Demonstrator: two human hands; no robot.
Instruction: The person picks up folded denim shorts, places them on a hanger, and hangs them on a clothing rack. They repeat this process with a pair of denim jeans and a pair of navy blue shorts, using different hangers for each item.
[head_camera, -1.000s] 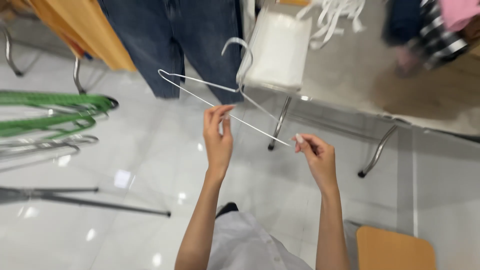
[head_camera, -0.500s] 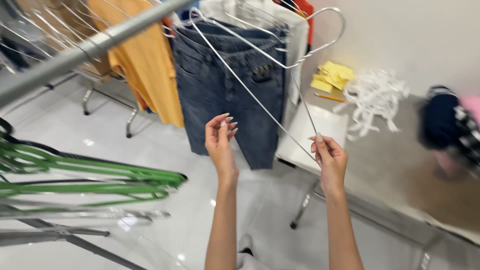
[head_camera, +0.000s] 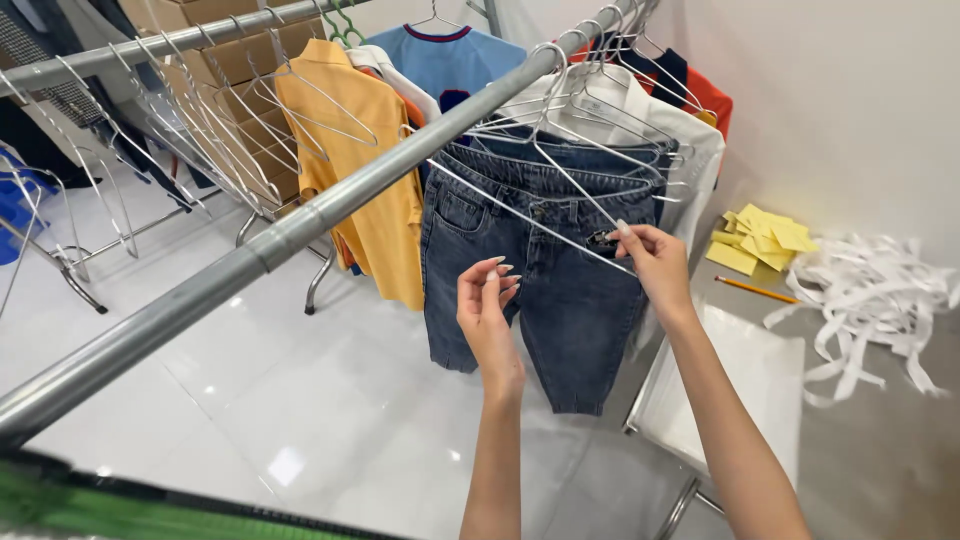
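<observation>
A silver wire hanger (head_camera: 540, 190) hangs with its hook over the slanting metal rail (head_camera: 330, 200), in front of a pair of blue jeans (head_camera: 545, 290). My right hand (head_camera: 652, 262) pinches the hanger's lower right corner between thumb and fingers. My left hand (head_camera: 490, 305) is just below the hanger's bottom wire, fingers loosely spread, holding nothing. Several other empty wire hangers (head_camera: 600, 130) crowd the rail above the jeans.
A yellow shirt (head_camera: 375, 180), a blue top (head_camera: 450, 60) and a white garment (head_camera: 660, 110) hang on the rail. Empty hangers (head_camera: 200, 120) fill a second rail on the left. At right, a grey table (head_camera: 900, 450) bears yellow notes (head_camera: 765, 240), a pencil (head_camera: 755, 290), white strips (head_camera: 870, 290).
Both hands rose with the hanger from floor level to the rail. Its hook now sits over the rail, and my left hand has let go of the wire.
</observation>
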